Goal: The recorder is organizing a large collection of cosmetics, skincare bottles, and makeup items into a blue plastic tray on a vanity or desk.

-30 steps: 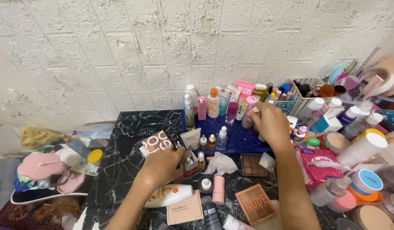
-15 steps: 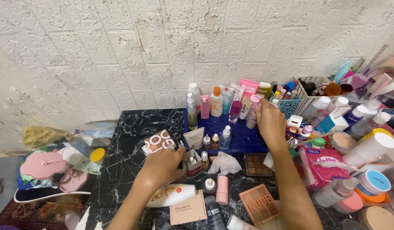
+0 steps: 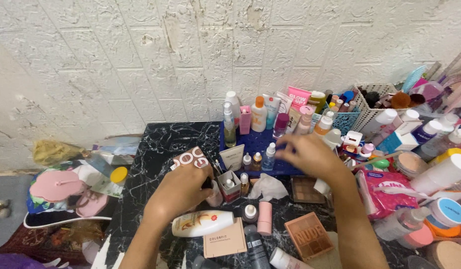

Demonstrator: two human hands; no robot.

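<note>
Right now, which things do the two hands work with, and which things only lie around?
In hand:
- left hand at a small pink bottle
- right hand, blurred, above the blue tray

Lying about:
- white lotion bottle
- eyeshadow palette
- pink pouch
- white basket

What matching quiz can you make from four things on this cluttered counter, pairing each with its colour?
Things:
1. tray
2. lying lotion bottle
3. short tube
4. countertop

Colours:
A. black marble with white veins
B. pink
C. blue
D. cream white

Pairs: 1-C, 2-D, 3-B, 4-A
</note>
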